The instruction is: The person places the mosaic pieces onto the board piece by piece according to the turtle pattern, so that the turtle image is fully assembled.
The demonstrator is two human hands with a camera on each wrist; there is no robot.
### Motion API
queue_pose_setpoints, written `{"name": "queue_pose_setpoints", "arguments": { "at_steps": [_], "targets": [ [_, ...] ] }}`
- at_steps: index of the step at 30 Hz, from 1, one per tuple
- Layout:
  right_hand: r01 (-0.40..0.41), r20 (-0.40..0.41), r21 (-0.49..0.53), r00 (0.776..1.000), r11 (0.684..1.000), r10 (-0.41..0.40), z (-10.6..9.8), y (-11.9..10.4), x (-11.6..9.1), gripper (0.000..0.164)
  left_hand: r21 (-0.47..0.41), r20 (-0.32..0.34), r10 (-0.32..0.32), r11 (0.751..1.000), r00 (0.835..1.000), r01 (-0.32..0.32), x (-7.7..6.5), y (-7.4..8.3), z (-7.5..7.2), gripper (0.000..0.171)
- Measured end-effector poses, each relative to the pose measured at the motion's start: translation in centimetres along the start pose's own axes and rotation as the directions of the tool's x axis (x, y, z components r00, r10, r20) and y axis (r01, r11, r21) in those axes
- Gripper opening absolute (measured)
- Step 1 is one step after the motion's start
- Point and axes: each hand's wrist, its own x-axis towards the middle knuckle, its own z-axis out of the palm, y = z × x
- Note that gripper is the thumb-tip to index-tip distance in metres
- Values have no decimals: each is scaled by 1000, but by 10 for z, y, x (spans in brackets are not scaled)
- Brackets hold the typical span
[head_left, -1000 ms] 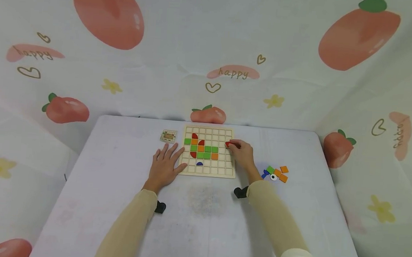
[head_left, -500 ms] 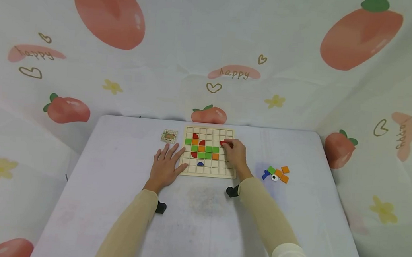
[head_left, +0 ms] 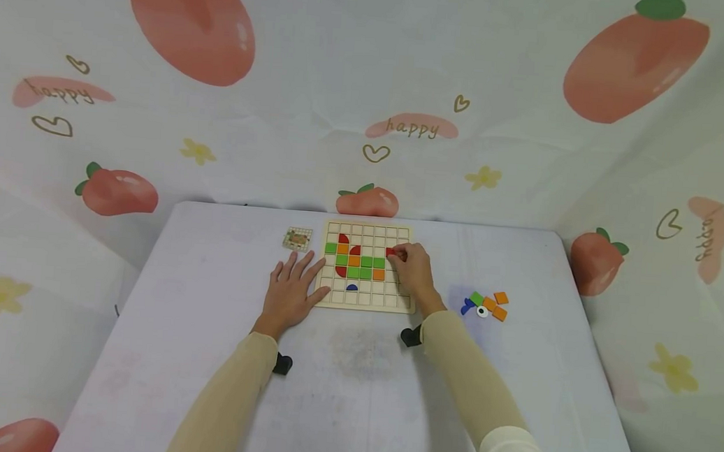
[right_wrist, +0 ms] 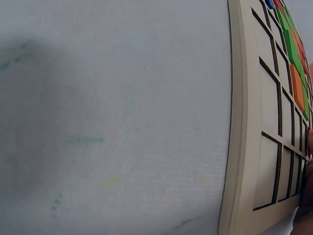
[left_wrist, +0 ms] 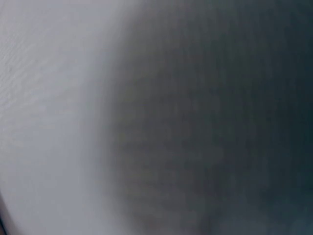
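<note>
A wooden grid board [head_left: 394,306] lies at the middle of the white table [head_left: 357,387], with green, orange and red tiles set in its cells and a blue half-round near its front. My right hand [head_left: 411,270] rests over the board's right side and pinches a small red piece [head_left: 390,252] at its fingertips, low over a cell. My left hand [head_left: 291,291] lies flat on the table, fingers spread, touching the board's left edge. The right wrist view shows the board's frame [right_wrist: 238,122] and empty cells close up. The left wrist view is a dark blur.
A loose pile of tiles [head_left: 487,305], green, orange, blue and a white ring, lies right of the board. A small pattern card [head_left: 297,239] sits left of the board's far corner. A printed cloth backdrop stands behind and beside the table.
My right hand has carried the red piece a little to the left, further over the board. The left hand has stayed where it was.
</note>
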Motion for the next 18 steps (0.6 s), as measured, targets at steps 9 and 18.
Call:
{"name": "queue_pose_setpoints", "arguments": {
  "at_steps": [9,18],
  "targets": [
    [100,18,-61,995,993,-99,-8,1,-6,30,-17,-23,12,1000,1000,-12,-1,1,0,72],
    [250,58,-449,966,858,-251,-25,1,-20,45,-7,-17,14,1000,1000,-14,-1,-2,1,72]
  ]
}}
